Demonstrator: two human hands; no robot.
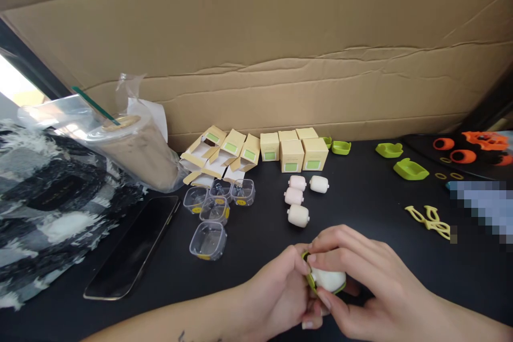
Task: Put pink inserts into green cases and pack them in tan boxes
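Note:
My left hand (282, 288) is closed around the edge of a green plastic shell (311, 280) near the front of the table. A white barrel-shaped roller (329, 279) sits in that shell. My right hand (372, 278) has its fingertips and thumb pressed on the roller and the shell's rim from the other side. Part of the shell is hidden behind my fingers. Beyond my hands lie a cream roller (298, 216), another cream roller (319, 184) and two pinkish rollers (294, 196), each with small end pins.
Clear plastic cups (208, 240) and small cartons (292, 156) stand left and behind. More green shells (411, 169), pale yellow loop-shaped parts (430, 222) and orange pieces (463, 156) lie right. A phone (134, 248), bagged drink (136, 152) and fringed cloth (60, 208) occupy the left. Cardboard (280, 26) rises behind.

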